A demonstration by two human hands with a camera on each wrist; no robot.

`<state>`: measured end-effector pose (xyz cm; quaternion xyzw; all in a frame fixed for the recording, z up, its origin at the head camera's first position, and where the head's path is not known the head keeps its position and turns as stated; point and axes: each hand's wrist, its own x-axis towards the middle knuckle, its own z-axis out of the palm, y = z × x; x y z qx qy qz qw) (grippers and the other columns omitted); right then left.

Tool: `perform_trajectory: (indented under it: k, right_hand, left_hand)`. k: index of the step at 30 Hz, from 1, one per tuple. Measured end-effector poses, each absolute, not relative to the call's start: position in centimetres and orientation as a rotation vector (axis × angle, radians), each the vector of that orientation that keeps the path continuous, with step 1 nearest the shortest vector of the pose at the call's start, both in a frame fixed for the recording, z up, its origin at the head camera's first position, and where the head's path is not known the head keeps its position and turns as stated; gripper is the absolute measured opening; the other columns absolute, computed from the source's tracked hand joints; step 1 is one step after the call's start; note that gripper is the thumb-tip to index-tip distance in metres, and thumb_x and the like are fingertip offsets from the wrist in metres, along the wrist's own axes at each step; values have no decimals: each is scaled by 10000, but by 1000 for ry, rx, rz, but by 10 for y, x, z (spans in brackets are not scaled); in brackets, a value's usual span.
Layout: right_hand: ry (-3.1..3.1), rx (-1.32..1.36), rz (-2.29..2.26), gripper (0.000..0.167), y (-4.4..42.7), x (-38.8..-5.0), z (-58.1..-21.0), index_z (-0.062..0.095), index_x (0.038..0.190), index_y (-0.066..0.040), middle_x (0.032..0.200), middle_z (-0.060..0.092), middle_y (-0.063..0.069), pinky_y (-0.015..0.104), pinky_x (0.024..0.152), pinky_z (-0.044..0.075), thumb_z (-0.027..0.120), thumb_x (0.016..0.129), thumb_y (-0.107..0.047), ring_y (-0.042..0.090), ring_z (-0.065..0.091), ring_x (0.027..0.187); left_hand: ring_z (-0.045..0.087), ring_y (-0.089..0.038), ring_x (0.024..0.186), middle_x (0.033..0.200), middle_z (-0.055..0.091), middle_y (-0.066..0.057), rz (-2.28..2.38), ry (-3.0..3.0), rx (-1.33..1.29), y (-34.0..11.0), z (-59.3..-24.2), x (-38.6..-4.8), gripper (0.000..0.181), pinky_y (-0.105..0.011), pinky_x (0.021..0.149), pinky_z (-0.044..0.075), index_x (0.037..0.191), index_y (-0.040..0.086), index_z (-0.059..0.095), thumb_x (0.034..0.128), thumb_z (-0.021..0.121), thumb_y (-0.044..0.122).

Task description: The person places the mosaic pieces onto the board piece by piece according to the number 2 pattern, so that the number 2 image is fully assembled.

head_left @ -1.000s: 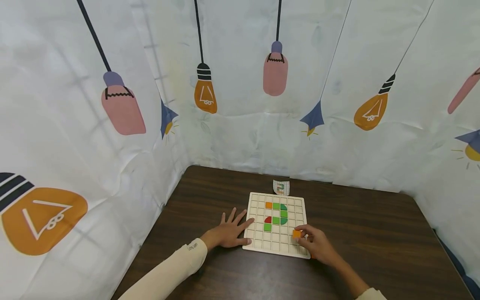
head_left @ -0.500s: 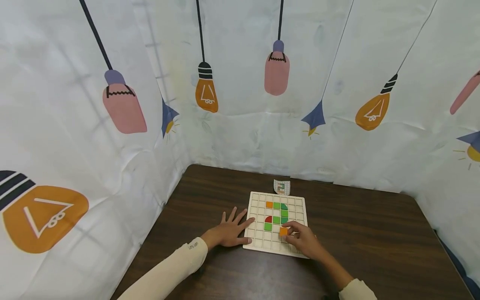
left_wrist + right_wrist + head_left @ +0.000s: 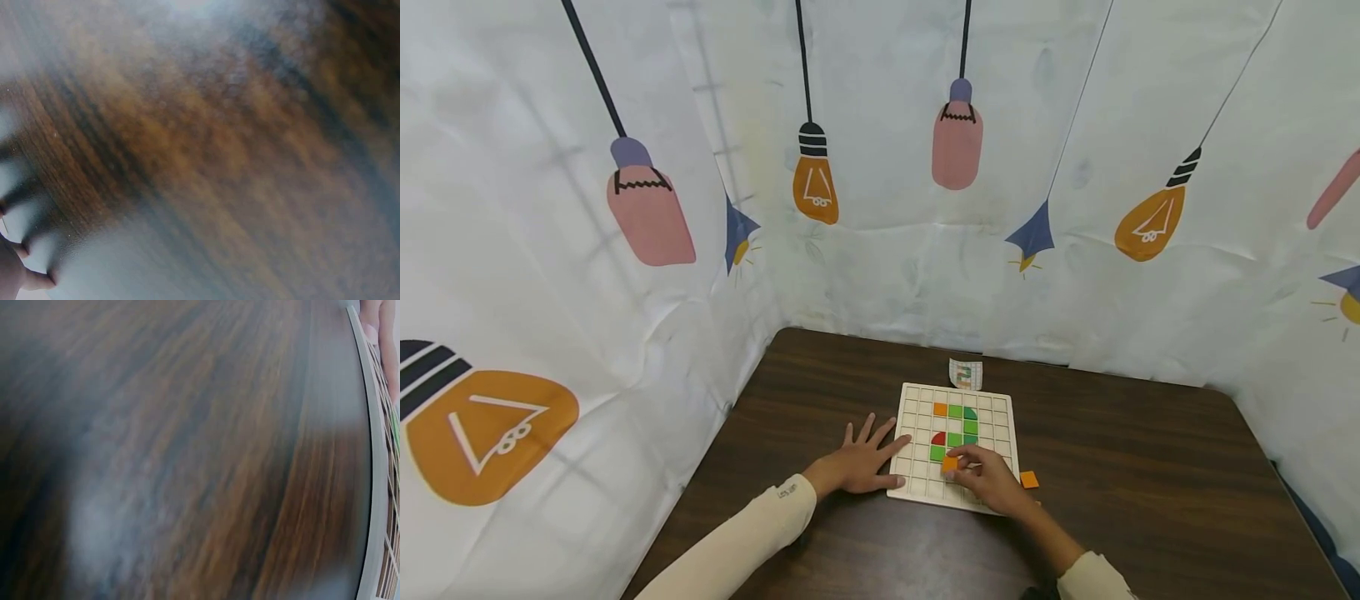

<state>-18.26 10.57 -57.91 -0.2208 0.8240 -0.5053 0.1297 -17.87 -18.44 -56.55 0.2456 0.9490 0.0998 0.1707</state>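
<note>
A pale board [image 3: 917, 483] marked with square cells lies on the table. Square and rounded tiles sit in its cells: an orange tile [image 3: 940, 409], several green ones such as the green tile [image 3: 937, 453], and a red rounded tile [image 3: 938, 438]. My right hand [image 3: 992, 482] pinches an orange square tile [image 3: 950, 464] over the board, just right of and below the lower green tile. With fingers spread, my left hand [image 3: 859, 462] rests at the board's left edge, fingertip and thumb on it. In the right wrist view, fingers [image 3: 389, 350] show at the board's rim.
Another orange tile [image 3: 1029, 479] lies on the dark wooden table [image 3: 1120, 467], right of the board. Beyond the board's far edge is a small paper card [image 3: 966, 374] with a coloured grid pattern. A white cloth [image 3: 880, 283] printed with lamps hangs behind the table.
My right hand has carried the orange tile leftward across the board, toward the lower green tile. The loose orange tile on the right has come into fuller view. My left hand stays put.
</note>
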Motion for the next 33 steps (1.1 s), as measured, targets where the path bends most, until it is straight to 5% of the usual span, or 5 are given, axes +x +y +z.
perform_trajectory:
  k: [14,33]
  right_hand:
    - [2582,-800,-1368,190,91,-184,-588,731,1050,-87,777,610,-85,201,575,429,779,886,-170,-1,484,645]
    - [2735,-678,-1114,177,81,-182,-583,749,1029,-174,727,560,-146,212,571,377,801,863,-207,1,454,625]
  left_hand:
    - [26,-485,1534,1702,73,-87,292,2691,702,-184,-562,-179,779,-758,1129,125,1621,335,187,974,415,704]
    - [26,-484,1535,1702,77,-85,290,2696,695,-184,-562,-178,780,-750,1135,124,1620,330,190,974,418,703]
